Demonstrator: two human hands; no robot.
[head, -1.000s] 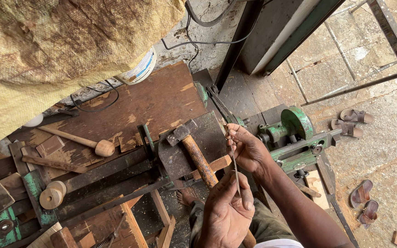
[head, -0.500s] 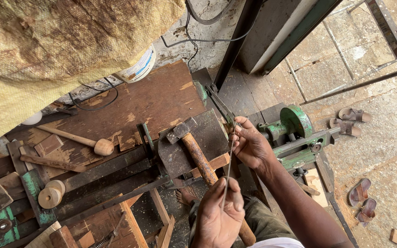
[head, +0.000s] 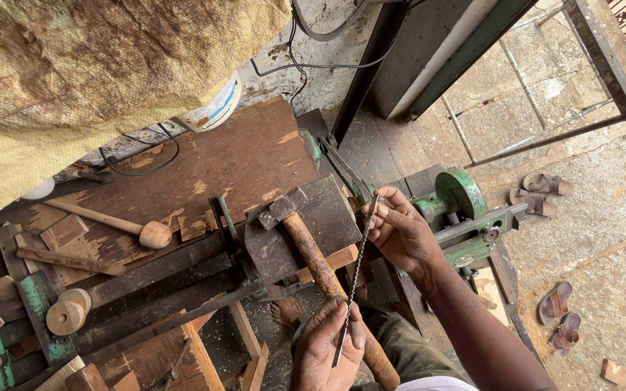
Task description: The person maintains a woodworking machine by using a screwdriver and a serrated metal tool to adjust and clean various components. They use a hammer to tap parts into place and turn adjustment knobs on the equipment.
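Both hands pinched a long twisted drill bit [head: 356, 279] over the worktop's [head: 204, 174] near right edge.
Bit was thin, dark, spiral-fluted, tilted nearly upright. Right hand [head: 400, 232] grip clamped on its top end, left hand [head: 327, 347] grip on the bottom end. Rusty hammer [head: 313, 250] lay just beside it.

The hammer [head: 327, 279] handle's lower end hides behind the left hand [head: 324, 347]. That wrist is cut off by the bottom edge. The rod [head: 356, 271] tip vanishes inside the right grip [head: 400, 232].
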